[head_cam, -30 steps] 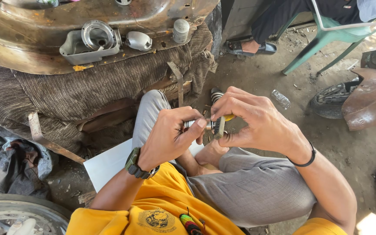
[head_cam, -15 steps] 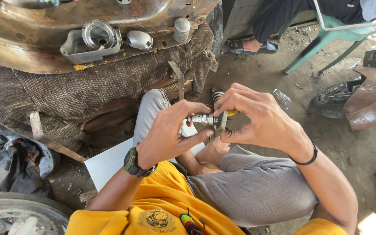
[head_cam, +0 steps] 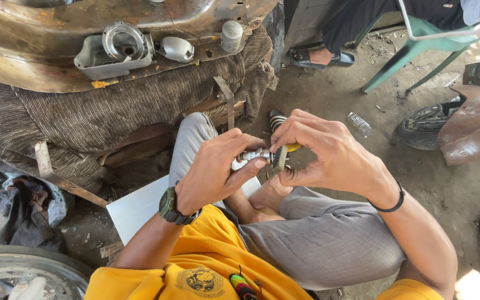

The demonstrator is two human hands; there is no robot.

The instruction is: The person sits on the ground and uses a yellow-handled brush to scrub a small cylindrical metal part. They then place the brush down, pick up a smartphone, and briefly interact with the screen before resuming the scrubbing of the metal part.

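Dirt floor (head_cam: 334,105); metal part (head_cam: 254,154) in both hands

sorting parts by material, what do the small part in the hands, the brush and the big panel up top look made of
Small part, held in the left hand: looks like bare steel, silvery and shiny. Brush in the right hand: yellow handle likely plastic; bristles too small to tell. Big panel: sheet metal, brown with rust and worn patches.

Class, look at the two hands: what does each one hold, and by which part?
The left hand holds a small metal shaft by its left end. The right hand holds a yellow-handled brush by the handle, against the shaft.
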